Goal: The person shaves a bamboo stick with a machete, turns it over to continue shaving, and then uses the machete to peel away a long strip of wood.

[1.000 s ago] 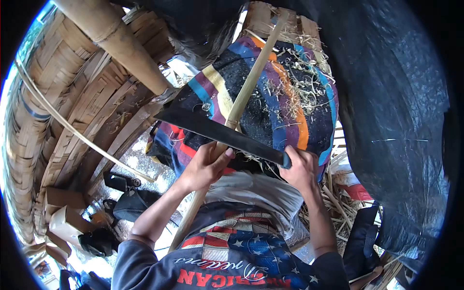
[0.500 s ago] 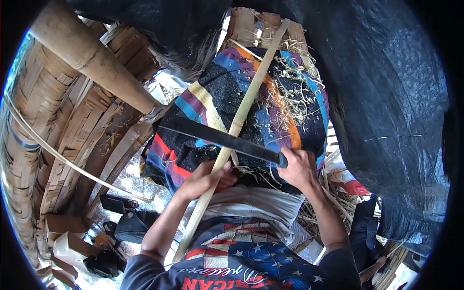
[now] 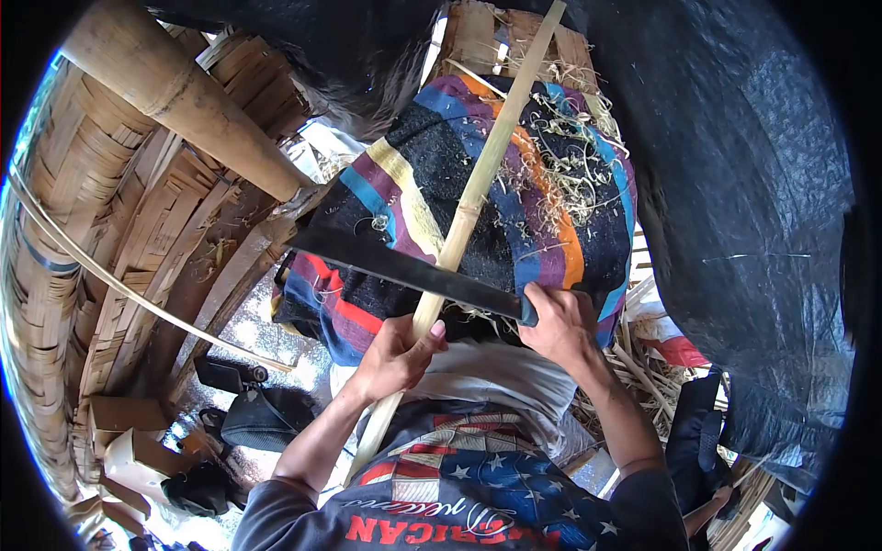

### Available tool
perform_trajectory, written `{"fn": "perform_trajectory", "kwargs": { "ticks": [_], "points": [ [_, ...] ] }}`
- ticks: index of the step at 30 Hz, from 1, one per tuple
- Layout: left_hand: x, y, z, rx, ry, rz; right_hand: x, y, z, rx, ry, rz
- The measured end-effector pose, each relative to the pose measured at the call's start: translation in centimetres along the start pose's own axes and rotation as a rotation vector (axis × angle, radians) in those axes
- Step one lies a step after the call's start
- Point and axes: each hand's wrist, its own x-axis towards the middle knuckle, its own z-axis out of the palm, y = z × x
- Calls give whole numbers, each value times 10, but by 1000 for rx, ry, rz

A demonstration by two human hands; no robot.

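Observation:
My left hand grips a long pale bamboo strip near its lower part, thumb along its top. The strip slants from beside my shirt up to the far end of the cloth. In my right hand is the handle of a machete. Its dark, broad blade lies across the strip just above my left hand, the tip pointing left. Beneath both is a striped cloth draped over my lap, with curly shavings scattered on its right side.
A thick bamboo pole and woven bamboo wall stand at left. Black plastic sheeting hangs at right. Cardboard boxes and a black bag lie at lower left. Another person's hand shows at lower right.
The bamboo strip has shifted up and away from me with my left hand. The machete has moved slightly down and left, so its blade now sits nearer my left hand.

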Motion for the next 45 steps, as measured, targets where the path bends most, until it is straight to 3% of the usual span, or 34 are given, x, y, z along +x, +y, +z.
{"fn": "perform_trajectory", "kwargs": {
  "ticks": [6,8,10,12,15,17,21,26,27,29,30,32,33,34,35,37,39,41,45],
  "points": [
    [-5,-9,5,-40,22,140,8,-27,-20,-22,5,-207],
    [-9,-7,9,51,35,211,13,-28,-25,-102,158,-347],
    [-15,-3,8,3,5,145,42,28,-43,-275,202,-315],
    [-23,-7,6,-75,-47,48,77,49,-101,-366,127,505],
    [-20,-2,1,-96,8,58,81,94,-126,-380,331,598],
    [-12,6,-1,-94,3,95,69,73,-117,-318,273,616],
    [-4,11,8,21,11,108,41,24,-64,23,151,319],
    [-10,13,19,290,93,170,23,-16,-31,-3,68,-169],
    [-7,6,25,293,88,168,22,-25,-34,-11,135,-261],
    [1,-11,38,84,288,506,22,-31,-38,-62,145,-353],
    [-9,2,28,135,160,367,23,-27,-38,-106,122,-349],
    [-16,7,19,237,144,269,40,7,-42,-128,172,-342],
    [-19,7,18,336,125,163,55,40,-45,3,142,-164],
    [-12,3,16,309,108,198,71,65,-53,-18,223,-175],
    [1,0,15,279,98,241,73,61,-58,-56,93,-14],
    [12,3,18,266,144,270,73,45,-54,-226,37,48],
    [10,7,10,-18,87,10,69,31,-54,-289,89,20],
    [7,5,9,-21,73,28,63,21,-47,-240,22,50],
    [3,6,8,-64,22,67,43,-13,-27,-57,38,-204]
  ]
}}
